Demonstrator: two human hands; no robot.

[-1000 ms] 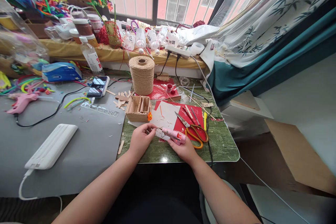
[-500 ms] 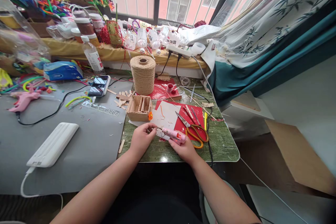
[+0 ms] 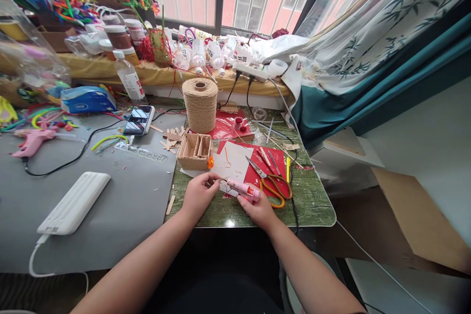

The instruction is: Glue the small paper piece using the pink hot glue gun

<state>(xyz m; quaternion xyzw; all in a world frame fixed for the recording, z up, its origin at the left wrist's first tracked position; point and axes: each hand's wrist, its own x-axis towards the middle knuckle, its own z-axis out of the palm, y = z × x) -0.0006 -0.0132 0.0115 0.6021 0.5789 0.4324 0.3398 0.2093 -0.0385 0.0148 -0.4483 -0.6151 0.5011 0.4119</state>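
Wrapped around a pink hot glue gun, my right hand holds it with the nozzle pointing left. My left hand is closed in a pinch at the nozzle's tip; the small piece between thumb and finger is too tiny to name. Just beyond my left hand stands a small box of wooden sticks with inner dividers and an orange flower on its corner. White paper with small scraps lies under and behind the glue gun. Scissors with orange handles rest right of my right hand.
Behind the box stands a big twine spool. Loose wooden sticks lie left of it. A white power bank, a phone and a second pink glue gun are on the grey mat. A black cable runs along the right.
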